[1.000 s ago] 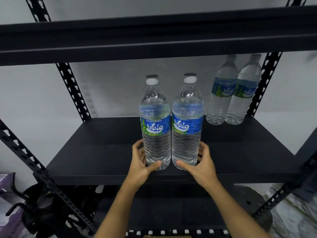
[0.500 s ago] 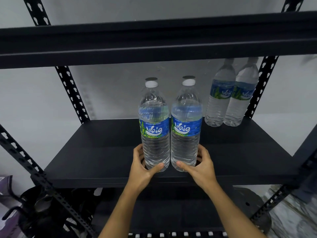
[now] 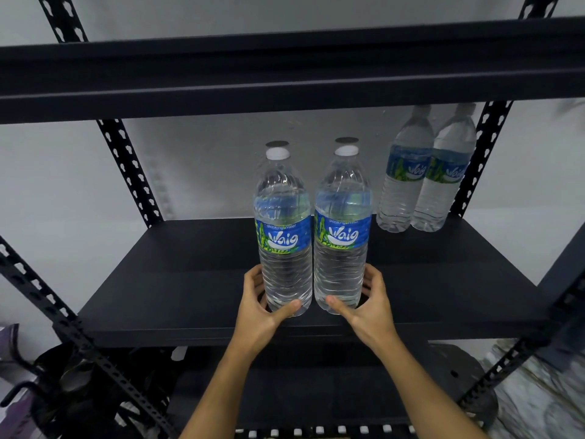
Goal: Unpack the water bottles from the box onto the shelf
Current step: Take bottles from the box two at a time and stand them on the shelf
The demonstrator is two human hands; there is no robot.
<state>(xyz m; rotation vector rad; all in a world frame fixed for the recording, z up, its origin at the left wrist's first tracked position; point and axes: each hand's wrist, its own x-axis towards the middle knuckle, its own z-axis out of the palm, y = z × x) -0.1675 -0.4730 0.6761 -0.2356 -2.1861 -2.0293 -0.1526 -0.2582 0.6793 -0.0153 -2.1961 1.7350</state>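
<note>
Your left hand (image 3: pixel 256 315) grips a left bottle (image 3: pixel 286 274) of clear, glossy plastic, ribbed where your fingers wrap it. The right bottle (image 3: pixel 340 270) in your right hand (image 3: pixel 370 308) looks the same. Above your grip, each carries a shiny blue printed label (image 3: pixel 283 237) and a white plastic cap (image 3: pixel 278 153). Under your grip, the shelf (image 3: pixel 177 280) looks like smooth, matt black metal. The punched upright (image 3: pixel 129 166) behind your left hand has the same matt black finish.
</note>
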